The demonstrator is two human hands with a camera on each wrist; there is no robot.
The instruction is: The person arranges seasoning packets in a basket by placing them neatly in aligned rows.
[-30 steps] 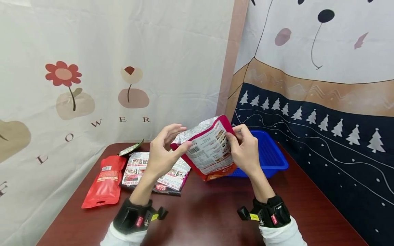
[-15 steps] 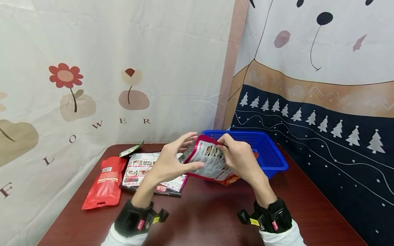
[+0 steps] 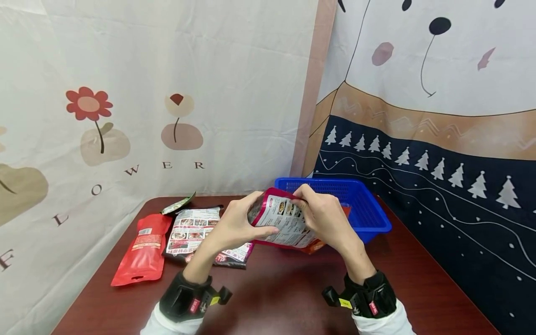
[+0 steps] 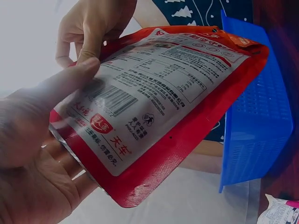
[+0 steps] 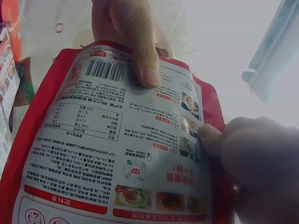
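A red food pouch (image 3: 284, 223), printed with a white label and a barcode, is held up tilted between both hands above the table. My left hand (image 3: 234, 223) holds one end, its thumb lying across the label and the fingers behind the pouch in the left wrist view. At the side edge, my right hand (image 3: 324, 211) pinches the pouch (image 5: 117, 140) with thumb and fingers. The pouch's orange end (image 4: 254, 53) points away from the left hand.
A blue plastic basket (image 3: 377, 229) stands behind the right hand. To the left lie a flat red pouch (image 3: 140, 251), several printed packs (image 3: 194, 230) with photo labels and a small green packet (image 3: 177, 204). The brown table (image 3: 276, 293) meets a fabric backdrop.
The red pouch has been lowered and tipped flatter, and both hands came down with it. The left hand has closed in on the pouch's end. The things on the table stay put.
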